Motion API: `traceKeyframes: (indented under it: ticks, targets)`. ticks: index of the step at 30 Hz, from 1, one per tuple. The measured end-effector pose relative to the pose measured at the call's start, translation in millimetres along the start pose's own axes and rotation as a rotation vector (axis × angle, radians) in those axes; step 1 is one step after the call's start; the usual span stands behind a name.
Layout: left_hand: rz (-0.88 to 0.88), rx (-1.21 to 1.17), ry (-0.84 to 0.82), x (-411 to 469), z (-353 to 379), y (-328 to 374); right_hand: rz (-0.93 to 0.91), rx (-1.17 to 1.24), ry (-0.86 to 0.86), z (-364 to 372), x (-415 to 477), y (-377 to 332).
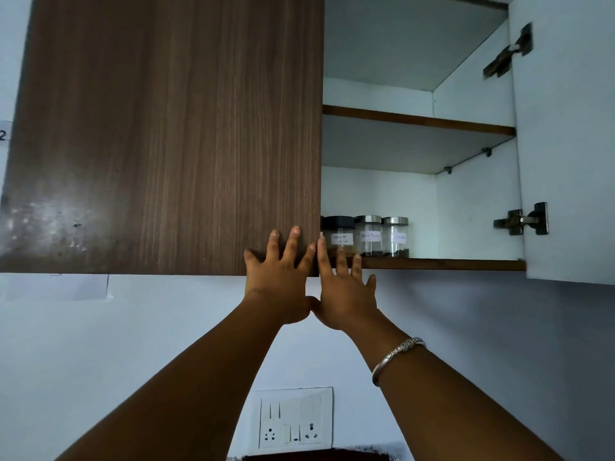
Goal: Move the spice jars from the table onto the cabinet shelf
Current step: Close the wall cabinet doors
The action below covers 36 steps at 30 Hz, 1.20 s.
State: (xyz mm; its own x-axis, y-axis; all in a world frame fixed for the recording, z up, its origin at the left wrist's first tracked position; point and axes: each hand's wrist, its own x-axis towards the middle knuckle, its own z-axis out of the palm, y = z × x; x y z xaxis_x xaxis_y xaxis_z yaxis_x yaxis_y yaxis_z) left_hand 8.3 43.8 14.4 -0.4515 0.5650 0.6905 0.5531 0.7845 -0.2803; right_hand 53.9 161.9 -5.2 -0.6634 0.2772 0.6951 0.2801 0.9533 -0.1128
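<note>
Three spice jars (368,236) stand on the shelf (449,264); left hand (283,277) flat against the shut door (166,128), right hand (346,291) splayed, empty; the open door (565,128) likely needs closing.

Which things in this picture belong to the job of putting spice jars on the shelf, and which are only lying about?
Belong to the job: black-lidded jar, Black Pepper jar and third jar, all standing on the bottom shelf; left hand, flat on the closed door; right hand, in front of the shelf edge.

Only lying about: socket panel, bracelet, upper shelf, door hinge.
</note>
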Motion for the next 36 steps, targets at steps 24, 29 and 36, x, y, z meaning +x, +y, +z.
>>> traceKeyframes:
  ticks: [24, 29, 36]
  targets:
    - [0.613, -0.359, -0.114, -151, -140, 118, 0.240, -0.438, -0.407, -186, -233, 30]
    - [0.725, -0.395, 0.053, -161, -189, 181, 0.383, -0.477, -0.272, -244, -278, 78]
    - [0.801, -0.479, 0.210, -155, -244, 274, 0.516, -0.420, 0.057, -305, -318, 160]
